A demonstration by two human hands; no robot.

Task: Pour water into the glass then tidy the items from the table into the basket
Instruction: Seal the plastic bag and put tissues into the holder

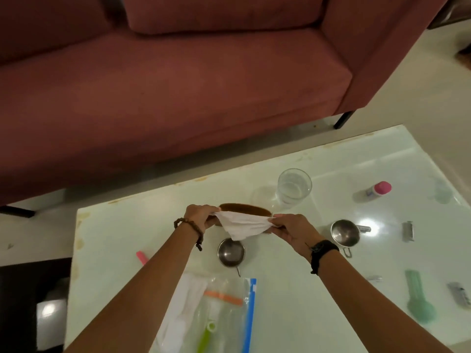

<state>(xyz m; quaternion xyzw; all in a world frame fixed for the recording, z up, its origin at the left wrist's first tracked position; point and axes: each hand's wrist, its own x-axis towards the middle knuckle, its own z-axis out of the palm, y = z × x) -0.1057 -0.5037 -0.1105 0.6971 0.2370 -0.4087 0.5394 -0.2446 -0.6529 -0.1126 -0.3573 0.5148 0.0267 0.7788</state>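
Observation:
My left hand (pixel 201 216) and my right hand (pixel 290 229) each pinch one end of a white cloth (pixel 242 226), stretched between them above the table. Right behind the cloth lies a brown oval object (pixel 244 209); I cannot tell whether it is the basket. A clear glass (pixel 294 187) with water in it stands upright behind and to the right. One small steel cup (pixel 231 253) sits below the cloth, another (pixel 345 231) to the right of my right hand.
On the white glossy table (pixel 382 159) lie a pink-capped bottle (pixel 377 191), a green spoon-shaped piece (pixel 418 296), a metal clip (pixel 407 231), a pink stick (pixel 141 258) and a zip bag (pixel 224 314) with white cloth. A red sofa (pixel 178 85) stands behind.

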